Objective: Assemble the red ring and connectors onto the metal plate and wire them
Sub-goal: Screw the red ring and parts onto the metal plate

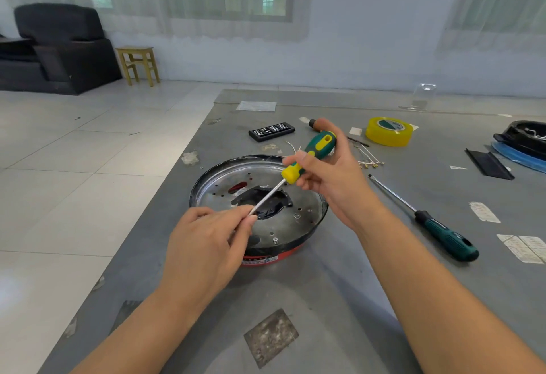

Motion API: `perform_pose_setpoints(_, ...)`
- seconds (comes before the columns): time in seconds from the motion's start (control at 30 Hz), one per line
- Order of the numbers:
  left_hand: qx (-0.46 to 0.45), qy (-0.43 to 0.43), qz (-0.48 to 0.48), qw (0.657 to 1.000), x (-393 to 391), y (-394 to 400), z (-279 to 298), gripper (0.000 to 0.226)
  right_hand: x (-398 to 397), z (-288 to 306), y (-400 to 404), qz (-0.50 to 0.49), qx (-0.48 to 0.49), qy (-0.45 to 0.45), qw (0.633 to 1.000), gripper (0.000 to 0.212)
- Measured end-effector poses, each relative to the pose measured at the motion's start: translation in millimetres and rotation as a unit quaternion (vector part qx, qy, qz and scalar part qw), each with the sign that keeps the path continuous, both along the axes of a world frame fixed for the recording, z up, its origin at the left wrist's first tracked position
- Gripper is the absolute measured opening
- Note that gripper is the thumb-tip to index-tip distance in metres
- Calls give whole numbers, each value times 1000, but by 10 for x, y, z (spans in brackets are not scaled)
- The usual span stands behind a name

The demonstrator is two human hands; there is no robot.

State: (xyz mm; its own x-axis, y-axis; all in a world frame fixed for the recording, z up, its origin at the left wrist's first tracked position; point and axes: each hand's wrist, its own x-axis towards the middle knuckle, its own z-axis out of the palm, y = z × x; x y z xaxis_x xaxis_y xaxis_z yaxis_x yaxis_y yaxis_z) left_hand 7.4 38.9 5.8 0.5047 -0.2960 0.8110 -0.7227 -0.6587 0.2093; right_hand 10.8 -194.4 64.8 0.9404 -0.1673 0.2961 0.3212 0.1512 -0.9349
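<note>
The round shiny metal plate (298, 196) lies on the grey table (339, 300), seated in a red ring (273, 256) that shows only along its near edge. Small holes dot its surface, a dark ragged opening sits at its centre, and a small screw (275, 239) stands near its front rim. Above the plate, the right hand (331, 178) curls around the green-and-yellow handle of a screwdriver (307, 158), whose steel shaft slants down to the left. The left hand (206, 240) pinches the shaft's tip between thumb and fingers. Beyond the right hand lie thin white wires with brass connectors (369, 161), a yellow tape roll (388, 131) and a black bit case (271, 131). To its right lies a dark green flat-blade screwdriver (428, 220).
</note>
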Motion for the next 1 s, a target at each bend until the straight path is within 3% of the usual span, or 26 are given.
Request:
perform_pose_setpoints(0.17, 36, 94, -31, 994, -74, 40, -34, 44, 78, -44, -43, -59, -15, -32, 998, 57)
perform_pose_setpoints(0.33, 112, 135, -44, 984, -100, 85, -29, 50, 122, -73, -65, -115, -54, -41, 991, 60)
perform_pose_setpoints(0.5, 181, 104, -60, 976, -63, 118, -56, 45, 114, -65, -20, -113, -83, -51, 989, 57)
perform_pose_setpoints(1.0, 189, 70, -47, 978, -54, 111, -73, 39, 134, -74, 30, -128, -113, -73, 983, 59)
